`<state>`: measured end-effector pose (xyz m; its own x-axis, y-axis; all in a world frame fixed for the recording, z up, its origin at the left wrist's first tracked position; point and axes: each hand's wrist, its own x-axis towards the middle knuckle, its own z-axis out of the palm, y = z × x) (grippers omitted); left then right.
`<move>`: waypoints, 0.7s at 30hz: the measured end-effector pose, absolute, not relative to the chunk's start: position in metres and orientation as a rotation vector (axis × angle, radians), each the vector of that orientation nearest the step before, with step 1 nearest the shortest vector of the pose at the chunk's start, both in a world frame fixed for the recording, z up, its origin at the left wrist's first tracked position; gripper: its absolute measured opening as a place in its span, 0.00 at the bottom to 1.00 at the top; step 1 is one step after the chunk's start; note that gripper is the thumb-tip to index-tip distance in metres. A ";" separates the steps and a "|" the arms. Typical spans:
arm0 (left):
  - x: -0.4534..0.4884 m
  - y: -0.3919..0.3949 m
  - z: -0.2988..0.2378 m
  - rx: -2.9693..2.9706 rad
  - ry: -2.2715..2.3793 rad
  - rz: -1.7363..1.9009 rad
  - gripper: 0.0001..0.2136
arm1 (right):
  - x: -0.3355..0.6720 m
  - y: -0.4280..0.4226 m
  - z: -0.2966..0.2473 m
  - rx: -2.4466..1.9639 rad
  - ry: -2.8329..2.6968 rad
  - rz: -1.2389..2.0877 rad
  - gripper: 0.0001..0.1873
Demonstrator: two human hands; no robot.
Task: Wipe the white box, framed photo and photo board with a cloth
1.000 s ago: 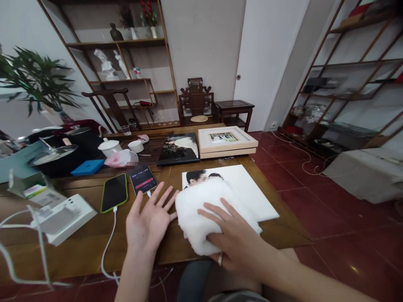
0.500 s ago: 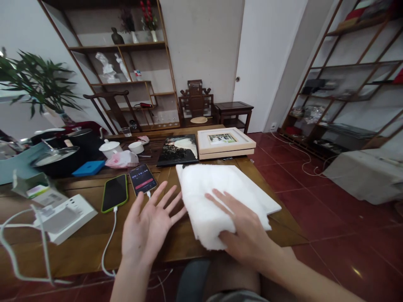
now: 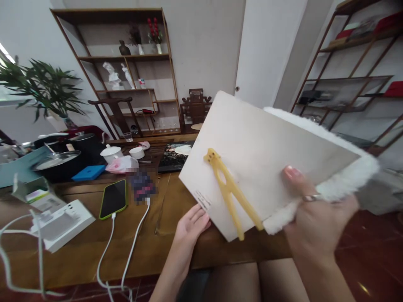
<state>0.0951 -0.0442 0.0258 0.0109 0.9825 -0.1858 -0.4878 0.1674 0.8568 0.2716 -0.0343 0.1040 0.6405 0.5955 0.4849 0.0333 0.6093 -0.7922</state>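
A white board (image 3: 252, 147) is tilted up above the table's front edge, its flat face toward me. On that face is a yellow, two-legged stand (image 3: 225, 188) with a cat-like head, resembling a photo frame's easel leg. A fluffy white cloth (image 3: 344, 180) shows behind the board and along its right and lower edges. My left hand (image 3: 192, 228) is closed on the lower left edge, near some small print. At the lower right, my right hand (image 3: 317, 214), wearing a ring, grips the board and cloth together, thumb on the face. Its other fingers are hidden.
A green-cased phone (image 3: 113, 199), a blurred-out phone (image 3: 142, 186), white cables and a white box (image 3: 67, 226) lie on the left. Pots (image 3: 59, 161), a white teapot (image 3: 111, 154) and a dark picture panel (image 3: 168, 157) stand farther back.
The white board has been lifted off the table and tilted, showing the yellow stand. My left hand, open before, has closed on its edge. My right hand has moved right with the cloth.
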 end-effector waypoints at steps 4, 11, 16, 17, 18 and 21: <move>0.109 -0.050 0.030 0.586 1.006 1.479 0.23 | 0.268 -0.026 0.093 -0.864 -0.598 0.642 0.24; 0.075 -0.043 0.053 0.420 1.231 1.485 0.18 | 0.297 -0.014 0.059 -0.913 -0.555 0.704 0.23; 0.027 -0.031 0.059 0.547 1.279 1.444 0.19 | 0.351 -0.007 0.062 -0.992 -0.682 0.483 0.22; 0.021 -0.031 0.060 0.565 1.305 1.430 0.19 | 0.361 -0.006 0.063 -1.015 -0.742 0.470 0.22; 0.015 -0.031 0.062 0.586 1.314 1.398 0.20 | 0.371 -0.006 0.063 -1.054 -0.813 0.454 0.21; 0.009 -0.033 0.067 0.611 1.321 1.311 0.21 | 0.394 -0.008 0.061 -1.253 -1.079 0.336 0.18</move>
